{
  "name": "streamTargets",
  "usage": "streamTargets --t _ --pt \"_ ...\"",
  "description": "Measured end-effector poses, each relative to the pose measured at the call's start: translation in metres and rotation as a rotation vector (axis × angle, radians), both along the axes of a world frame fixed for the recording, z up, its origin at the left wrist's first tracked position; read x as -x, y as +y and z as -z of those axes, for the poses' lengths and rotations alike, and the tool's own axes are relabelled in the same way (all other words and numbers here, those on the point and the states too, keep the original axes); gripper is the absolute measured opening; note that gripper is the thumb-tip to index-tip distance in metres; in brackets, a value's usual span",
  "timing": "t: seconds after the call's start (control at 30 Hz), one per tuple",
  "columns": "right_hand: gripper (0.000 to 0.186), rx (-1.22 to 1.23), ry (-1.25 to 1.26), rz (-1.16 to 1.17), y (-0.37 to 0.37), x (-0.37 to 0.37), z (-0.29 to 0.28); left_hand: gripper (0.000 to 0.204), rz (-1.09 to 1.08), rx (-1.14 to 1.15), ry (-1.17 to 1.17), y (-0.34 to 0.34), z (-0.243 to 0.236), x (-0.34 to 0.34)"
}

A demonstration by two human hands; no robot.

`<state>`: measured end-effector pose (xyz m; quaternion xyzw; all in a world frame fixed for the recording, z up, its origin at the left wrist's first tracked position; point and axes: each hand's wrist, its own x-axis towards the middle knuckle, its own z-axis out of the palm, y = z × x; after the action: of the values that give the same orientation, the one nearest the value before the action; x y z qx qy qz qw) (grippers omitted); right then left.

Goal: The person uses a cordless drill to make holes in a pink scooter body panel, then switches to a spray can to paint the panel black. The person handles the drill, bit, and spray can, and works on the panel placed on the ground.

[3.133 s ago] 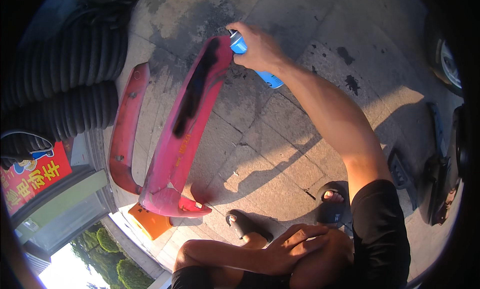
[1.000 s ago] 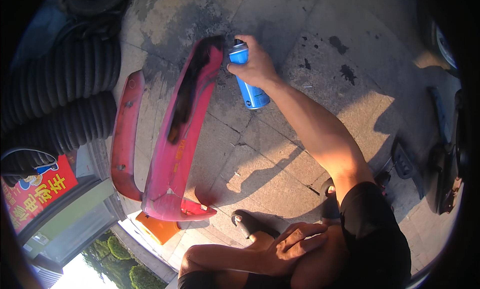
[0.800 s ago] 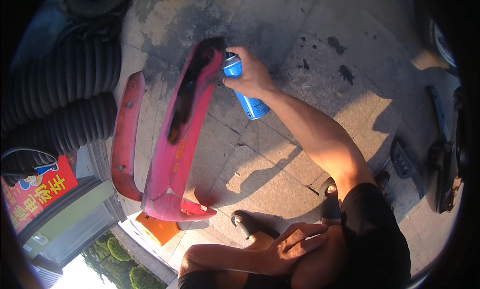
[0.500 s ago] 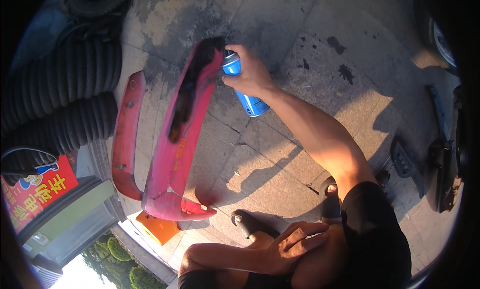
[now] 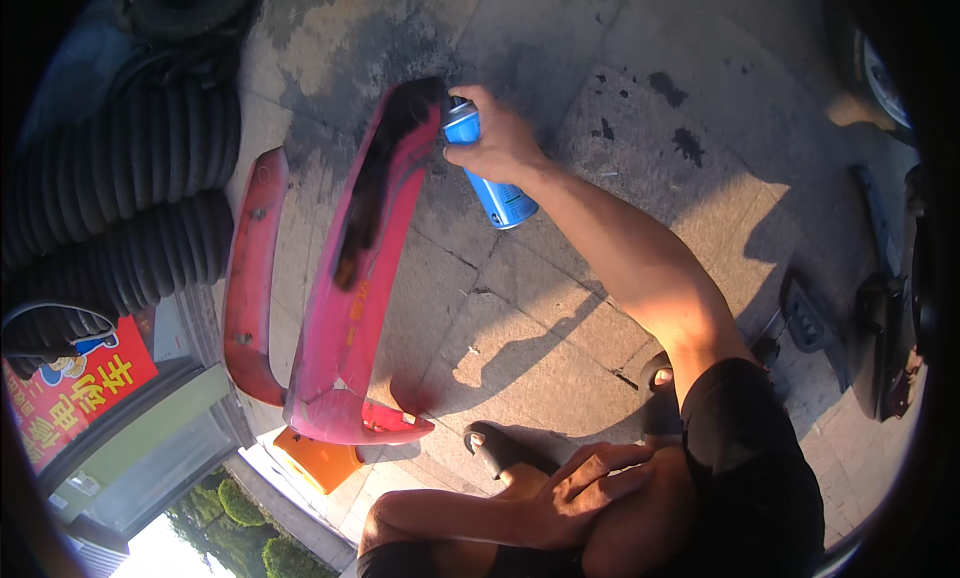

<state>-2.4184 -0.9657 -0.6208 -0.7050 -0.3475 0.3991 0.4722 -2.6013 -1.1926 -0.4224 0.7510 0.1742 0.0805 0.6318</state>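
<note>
My right hand (image 5: 502,143) grips a blue spray can (image 5: 503,203), with a finger over its cap. The can tilts with its top beside the upper end of a long pink-red plastic panel (image 5: 383,268). A glossy black streak (image 5: 372,193) runs down that panel from its far end to about halfway. Whether spray is leaving the nozzle, I cannot make out. Down at the lower edge my left hand (image 5: 592,483) lies over my bent knee, fingers loosely spread and holding nothing.
A second red panel (image 5: 257,268) lies to the left of the first, with an orange box-like thing (image 5: 318,460) by their near ends. Black ribbed hoses (image 5: 120,178) fill the left side. Dark vehicle parts (image 5: 880,348) lie at the right. My sandalled foot (image 5: 500,450) rests on the paving.
The view has shifted very slightly. My right hand and the can stay beside the panel's upper end, and my left hand stays on my knee.
</note>
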Motion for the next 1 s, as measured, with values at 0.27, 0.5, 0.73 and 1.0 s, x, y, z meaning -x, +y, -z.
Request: streamTargets --t 0.27,0.5,0.73,1.0 --pt "0.073 -0.082 -0.014 -0.043 0.0 0.012 -0.002 0.054 0.0 0.005 0.015 0.002 -0.002 0.0" --pt "0.073 -0.015 -0.002 0.172 0.003 -0.001 0.006 0.057 -0.012 -0.023 0.005 0.002 -0.001 0.001" --pt "0.073 -0.079 -0.04 0.229 -0.008 -0.004 0.015 0.059 0.013 -0.03 0.004 0.001 0.001 0.002" --pt "0.073 -0.062 -0.038 0.192 -0.016 -0.001 0.015 0.059 0.033 -0.013 -0.016 0.003 0.002 0.002"
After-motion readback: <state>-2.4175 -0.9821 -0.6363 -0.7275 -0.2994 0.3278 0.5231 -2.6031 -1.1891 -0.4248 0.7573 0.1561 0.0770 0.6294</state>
